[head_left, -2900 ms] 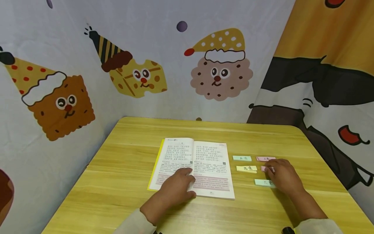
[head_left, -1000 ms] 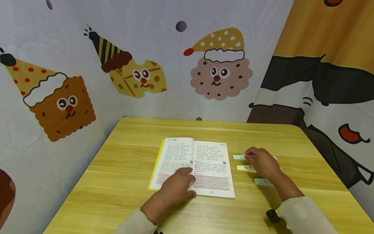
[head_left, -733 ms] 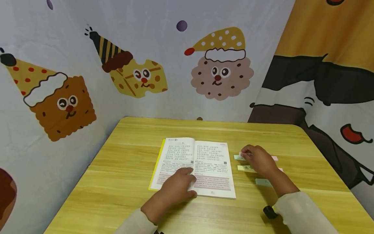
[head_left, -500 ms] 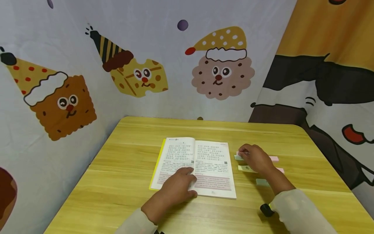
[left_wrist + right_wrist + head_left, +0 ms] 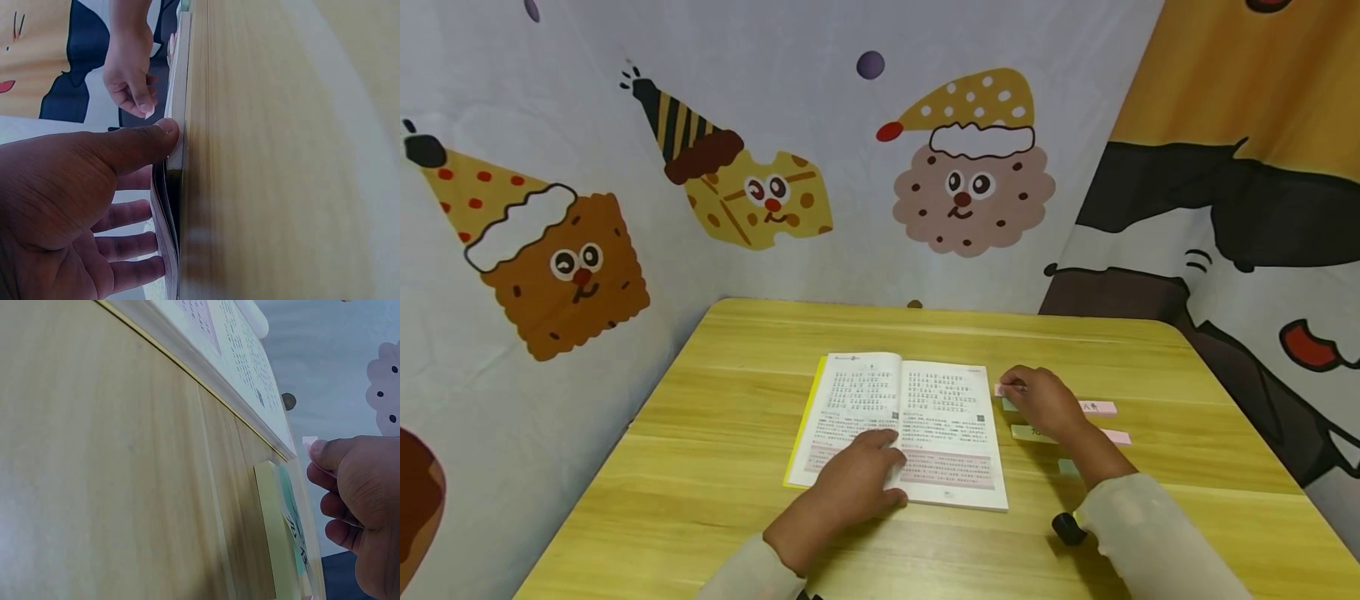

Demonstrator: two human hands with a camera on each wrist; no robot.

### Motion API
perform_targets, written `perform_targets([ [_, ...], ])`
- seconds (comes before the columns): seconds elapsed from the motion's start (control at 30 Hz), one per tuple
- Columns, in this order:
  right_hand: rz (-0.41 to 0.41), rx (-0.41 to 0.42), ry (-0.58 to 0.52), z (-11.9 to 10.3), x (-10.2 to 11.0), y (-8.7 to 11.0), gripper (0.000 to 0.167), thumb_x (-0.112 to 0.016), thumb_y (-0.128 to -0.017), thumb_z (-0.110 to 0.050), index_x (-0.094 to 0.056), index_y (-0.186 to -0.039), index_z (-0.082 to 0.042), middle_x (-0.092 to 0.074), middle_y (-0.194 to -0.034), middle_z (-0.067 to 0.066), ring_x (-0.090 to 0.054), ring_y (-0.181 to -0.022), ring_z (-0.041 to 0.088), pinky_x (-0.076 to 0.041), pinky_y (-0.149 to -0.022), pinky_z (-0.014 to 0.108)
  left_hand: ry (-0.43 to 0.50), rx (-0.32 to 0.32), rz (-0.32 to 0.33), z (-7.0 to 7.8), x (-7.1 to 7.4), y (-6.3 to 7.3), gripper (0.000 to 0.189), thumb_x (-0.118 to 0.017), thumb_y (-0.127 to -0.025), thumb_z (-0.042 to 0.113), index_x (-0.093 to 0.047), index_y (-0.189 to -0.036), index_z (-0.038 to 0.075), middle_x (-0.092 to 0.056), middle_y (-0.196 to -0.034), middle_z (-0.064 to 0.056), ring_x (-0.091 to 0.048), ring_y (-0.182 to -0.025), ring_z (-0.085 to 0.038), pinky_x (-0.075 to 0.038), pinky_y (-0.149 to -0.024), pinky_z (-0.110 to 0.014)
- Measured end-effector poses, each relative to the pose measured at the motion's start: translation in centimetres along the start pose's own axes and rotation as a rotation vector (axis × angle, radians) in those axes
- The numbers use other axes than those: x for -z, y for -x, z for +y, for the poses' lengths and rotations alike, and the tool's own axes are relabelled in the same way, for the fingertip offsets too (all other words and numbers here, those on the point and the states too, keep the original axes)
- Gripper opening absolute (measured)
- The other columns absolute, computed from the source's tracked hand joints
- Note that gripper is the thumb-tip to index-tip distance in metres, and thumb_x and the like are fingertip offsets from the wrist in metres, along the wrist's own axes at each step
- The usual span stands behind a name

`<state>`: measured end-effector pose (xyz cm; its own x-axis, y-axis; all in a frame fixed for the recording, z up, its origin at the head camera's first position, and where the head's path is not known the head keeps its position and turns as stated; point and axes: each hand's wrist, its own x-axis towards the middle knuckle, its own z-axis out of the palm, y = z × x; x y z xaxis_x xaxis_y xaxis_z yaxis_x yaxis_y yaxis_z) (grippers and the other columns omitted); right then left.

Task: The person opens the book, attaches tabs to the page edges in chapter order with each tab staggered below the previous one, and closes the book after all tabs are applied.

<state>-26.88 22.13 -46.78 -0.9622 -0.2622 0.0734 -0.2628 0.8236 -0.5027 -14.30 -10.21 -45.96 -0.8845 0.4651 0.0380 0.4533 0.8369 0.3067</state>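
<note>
An open book (image 5: 943, 429) lies on the wooden table. My left hand (image 5: 856, 477) rests on its lower middle with fingers extended across the page; in the left wrist view the thumb (image 5: 147, 145) lies at the book's bottom edge. Just right of the book, my right hand (image 5: 1043, 402) pinches a small pink sticky note (image 5: 309, 442) between thumb and index finger, raised off the table. Below that hand are a green sticky-note pad (image 5: 1007, 405) and a yellow sticky-note pad (image 5: 1022, 432) with handwritten characters, both partly hidden by the hand.
A pink sticky-note pad (image 5: 1099, 407) with writing and another pink pad (image 5: 1117, 437) lie right of the right hand. A second green pad (image 5: 1067, 467) is nearer, partly behind the forearm. A cartoon-printed cloth (image 5: 850, 275) hangs behind the table (image 5: 700, 417).
My right hand has come left from the near pink pad, passing over the far green pad toward the book's right edge, with a pink sticky note in its fingers. The left hand stays on the book.
</note>
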Motion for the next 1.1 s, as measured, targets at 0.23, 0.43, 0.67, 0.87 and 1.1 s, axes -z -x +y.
perform_targets([
  [0.23, 0.000, 0.001, -0.002, -0.2, -0.5, -0.6, 0.024, -0.066, -0.102, -0.025, -0.070, -0.118, -0.008, -0.073, -0.106, 0.004, -0.068, -0.097, 0.025, -0.054, -0.078, 0.044, 0.004, 0.003, -0.007, 0.0, -0.1, 0.0, 0.044, -0.087, -0.081, 0.040, -0.076, -0.114, 0.015, -0.058, -0.144, -0.010, -0.050, -0.136, -0.027, -0.046, -0.106, -0.037],
  [0.43, -0.028, -0.001, 0.003, -0.1, -0.7, -1.3, 0.024, -0.064, -0.103, -0.021, -0.068, -0.121, -0.006, -0.073, -0.104, 0.003, -0.069, -0.096, 0.024, -0.056, -0.077, 0.044, -0.004, 0.001, -0.005, -0.1, -0.1, -0.1, 0.044, -0.087, -0.081, 0.041, -0.076, -0.114, 0.014, -0.058, -0.143, -0.010, -0.051, -0.136, -0.027, -0.046, -0.106, -0.037],
  [0.67, -0.018, 0.027, -0.005, 0.1, -1.4, -1.9, 0.020, -0.064, -0.103, -0.020, -0.070, -0.117, -0.007, -0.073, -0.103, 0.002, -0.069, -0.100, 0.027, -0.056, -0.081, 0.047, 0.001, 0.006, -0.010, -0.1, -0.1, -0.1, 0.044, -0.087, -0.081, 0.041, -0.076, -0.115, 0.014, -0.058, -0.144, -0.010, -0.050, -0.136, -0.027, -0.046, -0.107, -0.037],
  [0.87, -0.011, 0.058, 0.001, -0.1, -1.7, -2.3, 0.021, -0.064, -0.103, -0.018, -0.069, -0.118, -0.005, -0.072, -0.103, 0.003, -0.069, -0.093, 0.022, -0.056, -0.078, 0.043, 0.001, 0.009, -0.010, -0.1, -0.1, 0.0, 0.044, -0.087, -0.081, 0.041, -0.076, -0.115, 0.015, -0.058, -0.144, -0.010, -0.051, -0.136, -0.027, -0.045, -0.107, -0.038],
  [1.1, 0.007, 0.024, 0.029, -0.7, -2.1, -2.9, 0.020, -0.065, -0.102, -0.023, -0.071, -0.116, -0.009, -0.067, -0.092, -0.001, -0.057, -0.082, 0.020, -0.049, -0.067, 0.037, 0.000, 0.003, -0.005, -0.1, -0.2, -0.2, 0.044, -0.087, -0.081, 0.040, -0.076, -0.116, 0.015, -0.058, -0.143, -0.010, -0.051, -0.136, -0.027, -0.046, -0.107, -0.037],
])
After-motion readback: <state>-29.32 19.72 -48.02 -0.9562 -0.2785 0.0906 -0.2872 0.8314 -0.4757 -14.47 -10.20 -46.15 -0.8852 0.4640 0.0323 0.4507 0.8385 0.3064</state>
